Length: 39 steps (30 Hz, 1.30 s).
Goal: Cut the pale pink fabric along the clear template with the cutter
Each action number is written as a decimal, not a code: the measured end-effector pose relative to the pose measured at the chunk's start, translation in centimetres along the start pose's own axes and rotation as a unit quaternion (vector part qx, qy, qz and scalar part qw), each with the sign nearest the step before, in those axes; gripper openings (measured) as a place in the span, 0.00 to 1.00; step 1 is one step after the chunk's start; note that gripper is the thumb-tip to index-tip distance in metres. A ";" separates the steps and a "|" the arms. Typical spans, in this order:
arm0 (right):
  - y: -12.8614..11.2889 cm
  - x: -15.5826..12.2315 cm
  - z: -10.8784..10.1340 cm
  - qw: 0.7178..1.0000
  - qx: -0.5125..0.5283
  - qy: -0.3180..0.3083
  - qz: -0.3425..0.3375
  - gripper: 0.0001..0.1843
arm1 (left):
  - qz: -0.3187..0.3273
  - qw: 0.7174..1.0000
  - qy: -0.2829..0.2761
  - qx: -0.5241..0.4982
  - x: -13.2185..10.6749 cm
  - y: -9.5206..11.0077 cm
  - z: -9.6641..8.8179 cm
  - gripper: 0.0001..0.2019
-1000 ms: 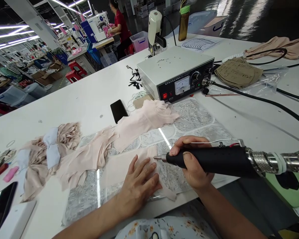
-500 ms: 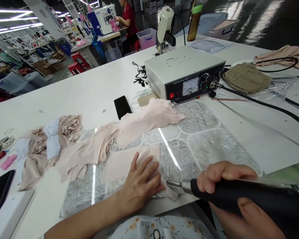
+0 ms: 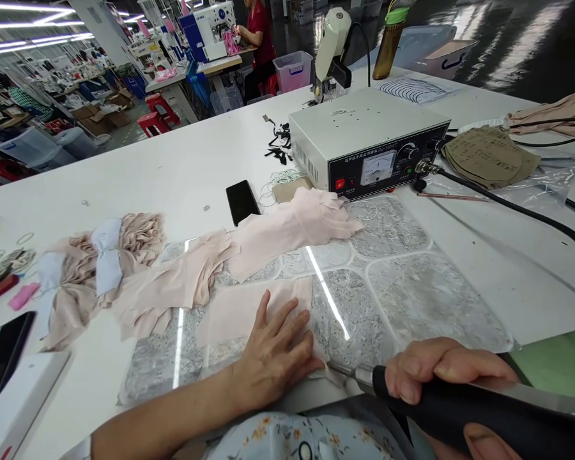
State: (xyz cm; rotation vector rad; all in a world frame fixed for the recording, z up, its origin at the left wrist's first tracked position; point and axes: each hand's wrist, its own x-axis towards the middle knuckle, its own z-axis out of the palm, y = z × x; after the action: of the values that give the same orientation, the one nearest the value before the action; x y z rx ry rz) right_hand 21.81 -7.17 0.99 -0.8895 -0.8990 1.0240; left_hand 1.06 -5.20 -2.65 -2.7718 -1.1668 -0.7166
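My left hand [image 3: 280, 351] lies spread and flat on a pale pink fabric piece [image 3: 230, 313], pressing it onto a clear-covered, marble-patterned mat [image 3: 412, 300]. In my right hand [image 3: 441, 370] is a black handheld ultrasonic welder [image 3: 489, 409], its fingers wrapped round the body. The welder's thin metal tip points left and meets the fabric's near edge, close by my left thumb. Whether the tip touches the cloth I cannot tell. Beyond my left hand, two stacks of similar pink pieces, one nearer [image 3: 182, 271] and one farther [image 3: 292, 223], overlap on the mat.
A grey control box [image 3: 364, 134] with a black front stands at the back, its black cable [image 3: 517, 207] running right. A phone [image 3: 242, 201] lies beside it. Tied fabric bundles [image 3: 108, 255] are at left. A brown bottle [image 3: 390, 45] stands far back; a person in red [image 3: 259, 38] sits beyond.
The welder's tip has dipped and come closer to my left thumb at the fabric's near edge. My left hand stays on the fabric. The view has shifted slightly.
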 end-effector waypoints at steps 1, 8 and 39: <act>0.0 -0.1 0.0 1.000 -0.002 0.002 -0.001 0.07 | -0.002 1.000 0.002 0.002 0.0 0.0 0.0 0.10; -0.3 0.7 -0.6 0.997 0.002 -0.066 -0.030 0.07 | -0.004 1.000 0.007 0.004 0.0 0.2 0.0 0.11; -0.6 1.4 0.2 0.992 0.020 -0.118 0.028 0.02 | -0.007 1.000 0.023 -0.005 -0.2 0.0 0.5 0.13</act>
State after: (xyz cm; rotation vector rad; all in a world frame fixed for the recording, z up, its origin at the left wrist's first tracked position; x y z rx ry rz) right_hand 22.20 -5.94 1.90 -0.7741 -1.0513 1.2104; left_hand 1.12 -5.23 -3.15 -2.7420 -1.1791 -0.7838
